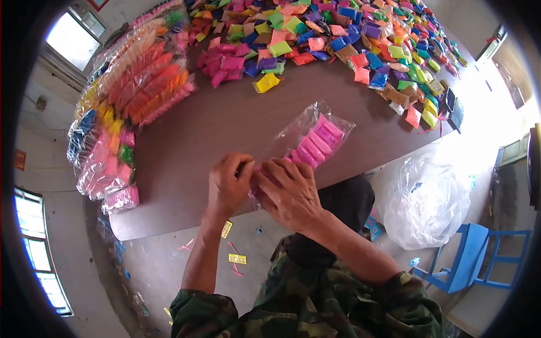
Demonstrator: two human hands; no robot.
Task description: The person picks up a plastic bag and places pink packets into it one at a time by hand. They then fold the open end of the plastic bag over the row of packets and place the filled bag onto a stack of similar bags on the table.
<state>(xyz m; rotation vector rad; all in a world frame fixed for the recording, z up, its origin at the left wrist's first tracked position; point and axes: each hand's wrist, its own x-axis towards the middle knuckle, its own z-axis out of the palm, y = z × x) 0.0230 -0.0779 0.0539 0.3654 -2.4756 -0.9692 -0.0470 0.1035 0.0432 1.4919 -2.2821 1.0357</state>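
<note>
A clear plastic bag filled with a row of pink packets [316,144] lies slantwise across the front part of the brown table [220,124]. Over the near end of that bag is my right hand [290,191], its fingers curled down onto the packets. My left hand [230,183] is closed at the bag's near end, fingers bent in toward the thumb. Whatever its fingertips pinch is hidden from view. The far end of the bag is loose, see-through film spreading beyond the packets.
Loose coloured packets [338,42] are heaped along the far side. Filled bags [141,84] are stacked at the left. A phone-like dark object [451,101] sits at the right edge. A large clear plastic sack [422,197] and a blue chair [470,256] stand on the floor.
</note>
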